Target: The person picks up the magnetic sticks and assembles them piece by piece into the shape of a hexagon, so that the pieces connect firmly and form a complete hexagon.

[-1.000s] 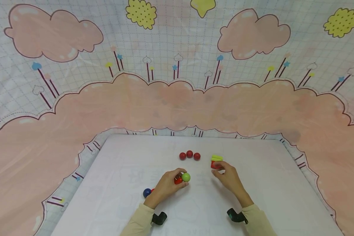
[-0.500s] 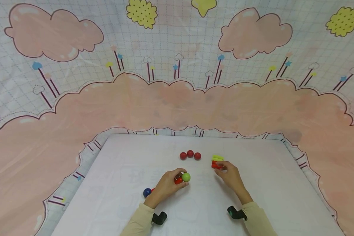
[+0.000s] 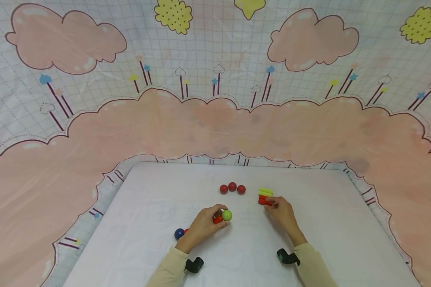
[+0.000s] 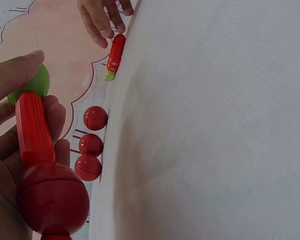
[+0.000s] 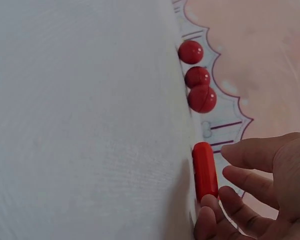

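My left hand (image 3: 202, 226) holds a toy chain of balls and rods, thumb and fingers curled about its green ball (image 3: 227, 215) end. Behind that ball come a ribbed red rod (image 4: 34, 125) and a large red ball (image 4: 52, 197), with more red below it. A blue ball (image 3: 179, 234) shows past my left wrist, the part between hidden by the hand. On the right, my right hand (image 3: 284, 214) is beside the red rods (image 3: 263, 200), fingertips right at their near end. In the right wrist view its fingers are spread loosely alongside a red rod (image 5: 205, 167).
Yellow-green rods (image 3: 265, 192) lie just behind the red ones. Three loose red balls (image 3: 232, 186) sit in a group left of the rods, on the white table (image 3: 158, 191). A cloth with printed clouds (image 3: 215, 127) hangs behind the table's far edge.
My right hand has drawn slightly to the right along the red rods, its thumb now closer to the fingers. The left hand and its chain stay put.
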`<action>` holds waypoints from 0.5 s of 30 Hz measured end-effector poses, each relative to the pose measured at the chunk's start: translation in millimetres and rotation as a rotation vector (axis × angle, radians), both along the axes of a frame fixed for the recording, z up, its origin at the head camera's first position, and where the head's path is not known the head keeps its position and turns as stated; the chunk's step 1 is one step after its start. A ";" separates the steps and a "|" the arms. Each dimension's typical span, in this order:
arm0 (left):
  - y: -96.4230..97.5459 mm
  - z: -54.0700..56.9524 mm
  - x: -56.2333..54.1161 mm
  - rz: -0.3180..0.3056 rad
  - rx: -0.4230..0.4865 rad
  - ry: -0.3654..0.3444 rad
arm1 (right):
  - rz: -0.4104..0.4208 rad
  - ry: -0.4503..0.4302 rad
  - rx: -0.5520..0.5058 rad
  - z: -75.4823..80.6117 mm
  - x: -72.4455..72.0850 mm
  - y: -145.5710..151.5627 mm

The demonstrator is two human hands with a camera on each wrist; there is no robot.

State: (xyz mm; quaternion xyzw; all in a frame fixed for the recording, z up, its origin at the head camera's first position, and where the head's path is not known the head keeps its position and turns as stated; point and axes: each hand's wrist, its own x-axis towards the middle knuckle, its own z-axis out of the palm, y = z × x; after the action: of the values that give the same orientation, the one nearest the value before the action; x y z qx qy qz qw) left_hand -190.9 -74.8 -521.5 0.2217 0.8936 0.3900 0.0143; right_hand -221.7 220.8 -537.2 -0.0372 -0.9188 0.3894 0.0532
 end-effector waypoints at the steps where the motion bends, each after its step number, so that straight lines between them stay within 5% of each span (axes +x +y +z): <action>1: 0.1 0.0 0.0 0.000 0.000 0.000 | -0.003 0.002 0.010 -1.3 -0.7 0.5; 15: -0.1 -1.0 1.1 -0.007 0.010 -0.012 | -0.019 0.018 0.048 -3.7 -0.9 -1.0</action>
State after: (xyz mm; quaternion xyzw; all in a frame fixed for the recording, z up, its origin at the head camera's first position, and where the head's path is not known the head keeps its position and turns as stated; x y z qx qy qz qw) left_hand -189.8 -75.0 -522.5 0.2223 0.8907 0.3959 0.0200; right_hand -222.6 219.9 -540.9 -0.0411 -0.9270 0.3670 0.0659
